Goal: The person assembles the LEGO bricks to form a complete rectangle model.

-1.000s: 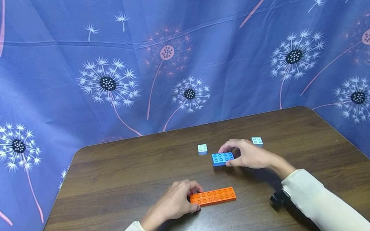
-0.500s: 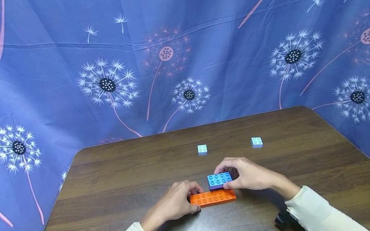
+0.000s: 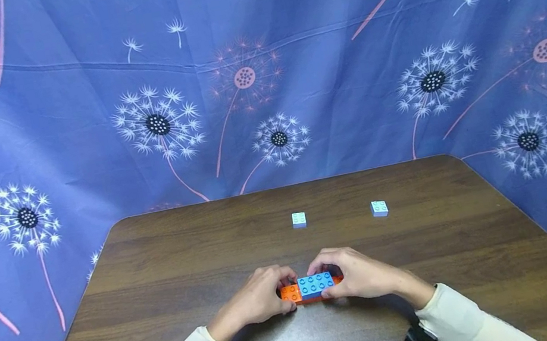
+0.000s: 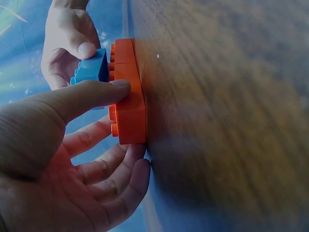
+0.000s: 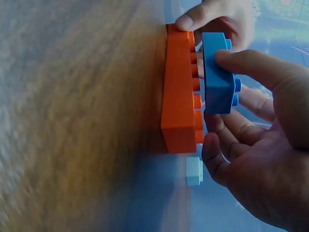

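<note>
Two orange bricks lie end to end on the table as one row. My left hand pinches the left end of that row, its thumb on the near side in the left wrist view. In my right hand a blue brick is held between thumb and fingers, studs up. It hovers just over the middle of the orange bricks; the right wrist view shows a small gap between the blue brick and the orange studs.
Farther back on the wooden table stand two small light blue bricks, a left one and a right one. A blue cloth with dandelion print hangs behind the table.
My right hand has carried the blue brick toward me and to the left, from the table's middle to above the orange bricks. My left hand stays in place on the orange row.
</note>
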Tool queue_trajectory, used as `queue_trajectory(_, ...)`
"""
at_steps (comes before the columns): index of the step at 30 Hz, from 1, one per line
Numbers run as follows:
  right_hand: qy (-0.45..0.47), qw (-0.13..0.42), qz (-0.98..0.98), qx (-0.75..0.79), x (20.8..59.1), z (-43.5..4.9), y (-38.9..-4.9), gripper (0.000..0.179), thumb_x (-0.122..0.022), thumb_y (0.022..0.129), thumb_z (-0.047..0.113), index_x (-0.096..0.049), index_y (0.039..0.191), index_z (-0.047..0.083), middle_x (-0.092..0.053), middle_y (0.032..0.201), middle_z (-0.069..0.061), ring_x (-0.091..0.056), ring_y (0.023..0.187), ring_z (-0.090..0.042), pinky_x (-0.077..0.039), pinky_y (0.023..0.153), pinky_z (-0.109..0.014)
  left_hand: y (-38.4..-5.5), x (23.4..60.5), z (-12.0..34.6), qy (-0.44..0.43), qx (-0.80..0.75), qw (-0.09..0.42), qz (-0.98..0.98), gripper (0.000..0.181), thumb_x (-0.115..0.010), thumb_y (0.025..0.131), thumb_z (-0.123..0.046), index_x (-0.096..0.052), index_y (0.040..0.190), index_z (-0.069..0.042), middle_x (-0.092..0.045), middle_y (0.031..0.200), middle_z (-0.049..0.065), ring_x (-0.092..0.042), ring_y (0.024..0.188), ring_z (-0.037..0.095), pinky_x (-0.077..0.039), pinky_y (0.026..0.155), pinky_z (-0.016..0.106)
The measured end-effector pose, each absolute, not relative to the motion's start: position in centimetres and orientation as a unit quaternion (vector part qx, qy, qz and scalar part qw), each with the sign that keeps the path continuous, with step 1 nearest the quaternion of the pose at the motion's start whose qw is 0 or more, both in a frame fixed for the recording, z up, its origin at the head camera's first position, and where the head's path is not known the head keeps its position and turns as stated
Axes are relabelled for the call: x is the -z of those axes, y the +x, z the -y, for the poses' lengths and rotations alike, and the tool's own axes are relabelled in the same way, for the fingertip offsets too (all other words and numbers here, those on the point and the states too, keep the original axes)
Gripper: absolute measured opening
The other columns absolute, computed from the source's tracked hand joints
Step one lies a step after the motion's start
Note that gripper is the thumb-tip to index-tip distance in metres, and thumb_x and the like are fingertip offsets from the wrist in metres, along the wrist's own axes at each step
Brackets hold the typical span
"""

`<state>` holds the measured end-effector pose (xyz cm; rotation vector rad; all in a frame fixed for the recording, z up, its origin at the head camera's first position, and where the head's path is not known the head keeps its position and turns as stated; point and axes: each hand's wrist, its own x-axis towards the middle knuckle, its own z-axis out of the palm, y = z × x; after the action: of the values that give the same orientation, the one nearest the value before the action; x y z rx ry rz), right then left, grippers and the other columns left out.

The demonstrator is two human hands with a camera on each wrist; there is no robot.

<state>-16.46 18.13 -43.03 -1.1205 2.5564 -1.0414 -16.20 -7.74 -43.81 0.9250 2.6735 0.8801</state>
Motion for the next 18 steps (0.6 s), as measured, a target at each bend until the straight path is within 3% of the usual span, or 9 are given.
queue_trajectory(18, -0.359, 0.079, -0.863, 0.345, 43.69, -17.47, -16.28, 0.033, -0.084, 0.085, 0.017, -0.068, 0.114, 0.018, -0.066, 0.103, 0.008, -0.059, 0.092, -0.003, -0.051, 0.082, -0.023, -16.24, 43.59, 7.69, 0.311, -0.298, 0.088, -0.898, 0.042, -0.091, 0.072, -0.014, -0.072, 0.110, -0.011, -0.072, 0.089, -0.002, -0.060, 0.079, 0.004, -0.048, 0.072, 0.022)
